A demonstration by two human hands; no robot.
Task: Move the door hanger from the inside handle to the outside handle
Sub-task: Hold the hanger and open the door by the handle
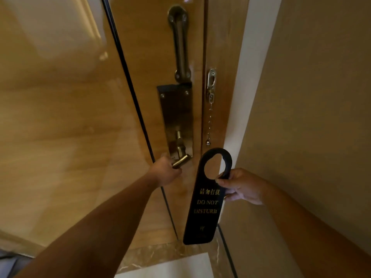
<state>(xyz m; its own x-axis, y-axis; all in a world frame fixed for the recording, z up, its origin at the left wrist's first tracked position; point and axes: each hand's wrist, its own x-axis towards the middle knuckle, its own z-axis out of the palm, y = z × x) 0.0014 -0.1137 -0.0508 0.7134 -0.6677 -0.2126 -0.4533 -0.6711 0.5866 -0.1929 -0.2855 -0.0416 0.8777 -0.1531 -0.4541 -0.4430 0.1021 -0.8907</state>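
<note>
Head view: my right hand [242,186] pinches the door hanger [204,199] just below its hole — fingers [221,181] closed on its edge — so it hangs free, off the inside handle [180,160]. My left hand [165,171] wraps that handle, fingers closed around it. The door [70,117] looks shut. Done: removal. Left, I judge: opening the door and hooking the hanger on the outside handle — not in view.

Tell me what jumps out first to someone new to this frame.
The black DO NOT DISTURB door hanger, low and right of centre, pinched at its loop by the right hand. Just left, the left hand grips the brass lever handle, with a security chain dangling above.
</note>
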